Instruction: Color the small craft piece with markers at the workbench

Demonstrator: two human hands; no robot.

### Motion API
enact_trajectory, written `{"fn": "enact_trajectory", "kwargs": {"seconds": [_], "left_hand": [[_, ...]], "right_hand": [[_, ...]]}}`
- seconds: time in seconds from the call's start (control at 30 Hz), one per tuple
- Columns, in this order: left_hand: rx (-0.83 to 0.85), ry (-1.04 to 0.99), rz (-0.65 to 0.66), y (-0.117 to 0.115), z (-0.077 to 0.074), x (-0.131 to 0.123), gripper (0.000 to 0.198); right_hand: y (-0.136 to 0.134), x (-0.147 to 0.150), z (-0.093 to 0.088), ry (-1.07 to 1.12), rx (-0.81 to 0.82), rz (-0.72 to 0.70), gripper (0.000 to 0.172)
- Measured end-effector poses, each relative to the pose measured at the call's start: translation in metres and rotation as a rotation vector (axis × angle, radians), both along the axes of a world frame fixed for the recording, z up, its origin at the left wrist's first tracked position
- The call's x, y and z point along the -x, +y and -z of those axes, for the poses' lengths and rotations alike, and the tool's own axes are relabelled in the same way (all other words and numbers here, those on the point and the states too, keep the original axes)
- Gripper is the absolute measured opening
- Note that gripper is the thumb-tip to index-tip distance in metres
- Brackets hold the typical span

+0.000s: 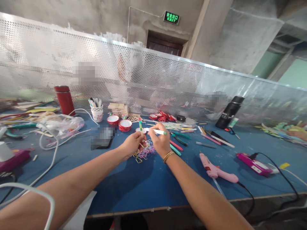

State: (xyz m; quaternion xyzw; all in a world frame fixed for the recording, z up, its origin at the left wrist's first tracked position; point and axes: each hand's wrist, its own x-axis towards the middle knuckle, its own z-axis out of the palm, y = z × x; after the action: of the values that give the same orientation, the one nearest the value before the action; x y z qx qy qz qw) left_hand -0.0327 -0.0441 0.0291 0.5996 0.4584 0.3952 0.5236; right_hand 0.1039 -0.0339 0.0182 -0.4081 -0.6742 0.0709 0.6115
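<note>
My left hand (134, 143) is closed round the lower end of a thin craft stick (140, 126) with red, green and pale bands, held upright. My right hand (159, 140) pinches a white marker pen (157, 131) with a green end. The marker's tip points left and is close to the stick; whether they touch I cannot tell. Below both hands lies a tangle of purple, pink and yellow cord-like loops (146, 151). Just behind the left fingers, a small red-rimmed white cup (137, 130) is partly hidden. Beside my right hand rest a red pen (176, 145) and a teal pen (175, 149).
Red paper cups (125, 125), a phone (104, 138) and a paper cup of markers (97, 112) stand left. To the right are a pink glue gun (217, 171), a purple power strip (254, 164) and a black bottle (229, 112). A perforated metal screen (153, 83) borders the back.
</note>
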Motion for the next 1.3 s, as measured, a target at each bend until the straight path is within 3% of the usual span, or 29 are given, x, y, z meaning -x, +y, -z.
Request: {"fn": "enact_trajectory", "kwargs": {"seconds": [1.3], "left_hand": [[-0.004, -0.019, -0.001, -0.0012, -0.0018, -0.0004, 0.021]], "right_hand": [[0.0004, 0.0033, 0.0021, -0.045, -0.032, -0.006, 0.013]]}}
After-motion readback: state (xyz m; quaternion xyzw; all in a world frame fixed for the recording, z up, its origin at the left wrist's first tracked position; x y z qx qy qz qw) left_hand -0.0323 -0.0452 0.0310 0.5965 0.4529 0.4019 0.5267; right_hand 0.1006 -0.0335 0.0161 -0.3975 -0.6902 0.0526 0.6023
